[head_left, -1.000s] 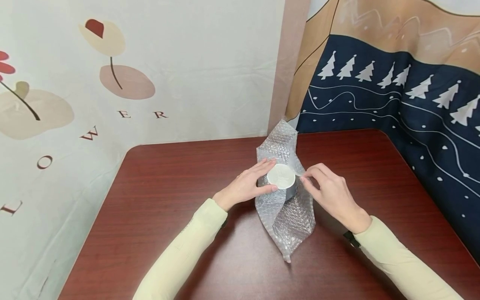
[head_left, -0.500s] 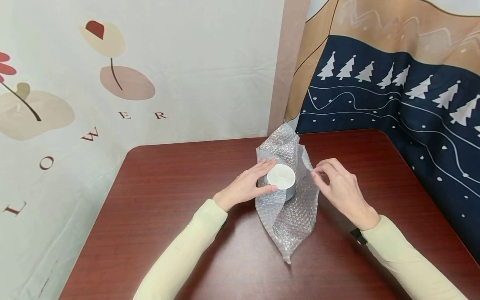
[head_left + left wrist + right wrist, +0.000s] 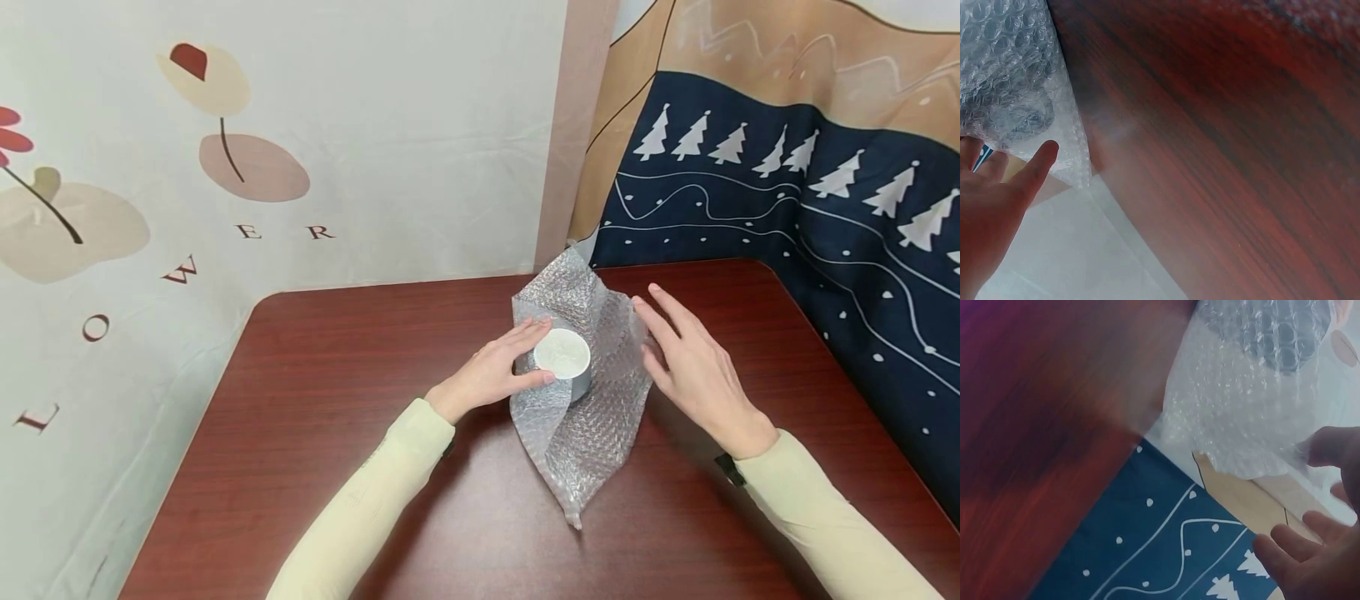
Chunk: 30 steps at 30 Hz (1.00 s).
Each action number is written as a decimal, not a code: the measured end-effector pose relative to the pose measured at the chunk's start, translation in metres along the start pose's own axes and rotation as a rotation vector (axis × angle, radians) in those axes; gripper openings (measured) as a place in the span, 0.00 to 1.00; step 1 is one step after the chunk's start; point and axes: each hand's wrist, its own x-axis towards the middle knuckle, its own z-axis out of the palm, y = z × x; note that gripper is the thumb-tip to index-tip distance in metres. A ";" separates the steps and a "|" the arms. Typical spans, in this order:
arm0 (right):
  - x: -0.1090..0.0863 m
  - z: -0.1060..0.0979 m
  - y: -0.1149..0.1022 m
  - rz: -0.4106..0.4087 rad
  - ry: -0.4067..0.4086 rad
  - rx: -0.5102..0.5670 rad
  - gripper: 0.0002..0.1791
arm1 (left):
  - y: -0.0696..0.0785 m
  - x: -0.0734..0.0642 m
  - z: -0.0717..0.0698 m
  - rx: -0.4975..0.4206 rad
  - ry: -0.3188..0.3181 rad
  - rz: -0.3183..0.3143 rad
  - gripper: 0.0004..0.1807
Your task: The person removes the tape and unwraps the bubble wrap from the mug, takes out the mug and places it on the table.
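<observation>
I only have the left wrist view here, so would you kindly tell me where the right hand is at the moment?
Observer: The head view shows the right hand at the right edge of the bubble wrap, fingers extended.

Operator: Thank you. What is the left hand placed around?

Observer: A round, white-topped object, with the thumb at its near side and the fingers at its far side.

Operator: And which way does the wrap's nearest corner point, please?

Observer: In the head view, it points toward the person, over the reddish-brown table.
</observation>
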 end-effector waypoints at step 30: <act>-0.031 -0.016 0.029 0.160 -0.462 -0.239 0.44 | 0.002 0.000 -0.001 0.000 -0.006 -0.005 0.44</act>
